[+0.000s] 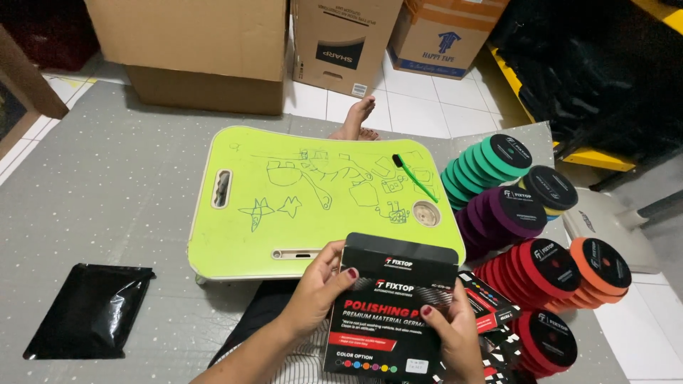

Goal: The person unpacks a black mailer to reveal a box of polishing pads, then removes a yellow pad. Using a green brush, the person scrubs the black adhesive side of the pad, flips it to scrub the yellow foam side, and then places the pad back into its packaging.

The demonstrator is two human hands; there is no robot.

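Both hands grip a flat black box (pixel 395 309) low in view, over the near edge of the lime-green lap table (pixel 249 235); its bottom is cut off by the frame. Left hand (pixel 316 291) curls shut on the left edge, thumb on the front. Right hand (pixel 455 334) pinches the right side, hiding part of the print

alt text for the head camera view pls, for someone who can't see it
Both hands, left hand and right hand, hold a flat black printed cardboard box above a lime-green plastic lap table covered in pen doodles. Rows of round foam pads in green, purple, red and orange lie to the right, and a black plastic bag lies on the grey mat to the left.
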